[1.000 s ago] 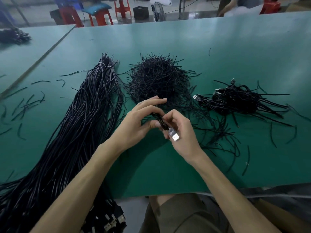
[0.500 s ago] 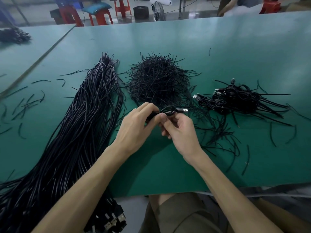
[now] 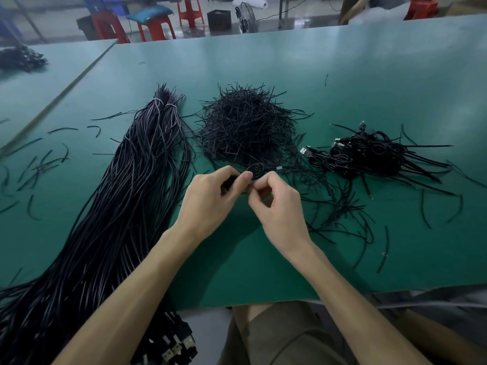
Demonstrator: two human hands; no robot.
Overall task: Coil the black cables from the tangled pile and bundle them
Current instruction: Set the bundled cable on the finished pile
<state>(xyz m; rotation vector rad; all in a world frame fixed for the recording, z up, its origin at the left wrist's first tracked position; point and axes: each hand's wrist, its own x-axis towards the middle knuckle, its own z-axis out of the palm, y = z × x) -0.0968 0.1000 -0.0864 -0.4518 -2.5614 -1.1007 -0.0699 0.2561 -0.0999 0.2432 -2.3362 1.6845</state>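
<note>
Wide green table top (image 3: 369, 75) under me. The long sheaf of loose black cables (image 3: 126, 193) runs down the left of the frame, and the pile of coiled black cables (image 3: 369, 154) sits centre right. At mid-frame my left hand (image 3: 210, 201) grips the small black coiled cable (image 3: 257, 168), its loop poking up-frame past my thumb. My right hand (image 3: 279, 206) is fingertip to fingertip with it, pinching the coil's waist. The bundling twist, I reckon, turns right there.

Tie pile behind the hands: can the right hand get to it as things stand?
Probably yes: the tie pile lies just beyond the right hand, nothing standing between. But that hand and the left hand both pinch the coiled cable, so it must let go first.
</note>
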